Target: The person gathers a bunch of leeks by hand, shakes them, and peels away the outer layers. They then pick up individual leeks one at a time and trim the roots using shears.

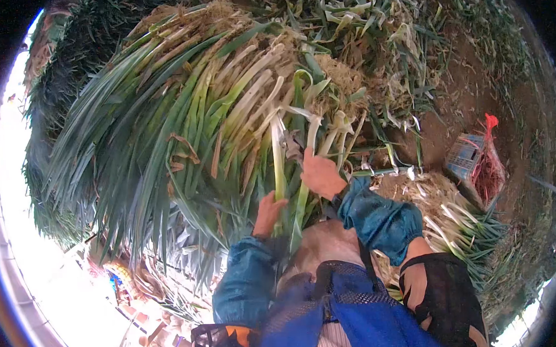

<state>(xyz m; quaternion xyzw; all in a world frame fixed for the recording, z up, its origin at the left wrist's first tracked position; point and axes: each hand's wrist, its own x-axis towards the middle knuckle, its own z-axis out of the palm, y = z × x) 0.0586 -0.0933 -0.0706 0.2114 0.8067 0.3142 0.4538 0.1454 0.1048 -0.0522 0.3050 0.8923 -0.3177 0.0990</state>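
My left hand (269, 213) is closed around the lower part of a leek (278, 161), whose pale stem points up and away from me. To its right, my right hand (321, 174) is closed on a small dark grey tool (293, 145) that sticks out past the fingers toward that stem. The palm hides most of the tool, and I cannot tell its kind. Another pale stem rises just beyond the right hand's fingers. Directly ahead and to the left lies a large heap of leeks (156, 129), roots at the far side and green leaves fanned toward the left.
Trimmed leeks (454, 230) with roots and white stems lie at my right side. Behind them is a printed package (469, 157) with red netting. Peeled leaf scraps (370, 18) litter the brown ground (468, 88) at the far side. More greens are piled at the far left.
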